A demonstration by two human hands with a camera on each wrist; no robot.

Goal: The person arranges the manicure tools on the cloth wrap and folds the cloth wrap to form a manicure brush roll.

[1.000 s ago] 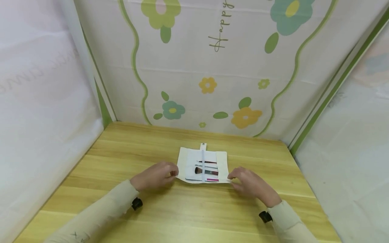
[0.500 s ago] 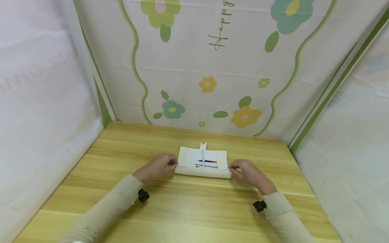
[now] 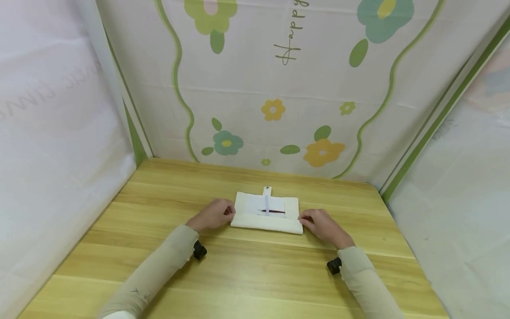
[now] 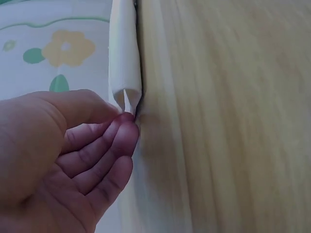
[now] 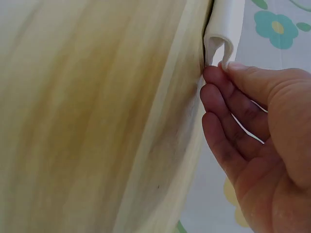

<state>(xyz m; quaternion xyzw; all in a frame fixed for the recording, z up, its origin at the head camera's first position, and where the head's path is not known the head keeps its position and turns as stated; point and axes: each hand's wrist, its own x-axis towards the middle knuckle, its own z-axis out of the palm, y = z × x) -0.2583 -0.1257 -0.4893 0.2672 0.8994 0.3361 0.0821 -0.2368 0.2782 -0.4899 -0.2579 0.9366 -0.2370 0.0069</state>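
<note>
A cream fabric brush roll [image 3: 266,223] lies on the table, its near edge folded over into a flat tube. One thin dark-red brush [image 3: 275,212] still shows under the white elastic band [image 3: 267,202]; the fold covers the rest of the contents. My left hand [image 3: 215,214] pinches the left end of the fold between thumb and fingertips. In the left wrist view the rolled fabric [image 4: 125,53] narrows to a point at those fingers. At the opposite end, my right hand [image 3: 322,225] pinches the fold's corner, and the right wrist view shows the curled cloth [image 5: 224,29] there.
A closure tab [image 3: 267,191] with a snap points away from the roll's far edge. The wooden table [image 3: 255,274] meets a flower-printed cloth wall [image 3: 239,88] behind, with more cloth at both sides. Black wrist cameras [image 3: 199,250] sit below the sleeves.
The near edge has been folded away from me over the brushes, hiding the large brush and the pink-handled item. Both hands moved forward with it, the left also slightly rightward.
</note>
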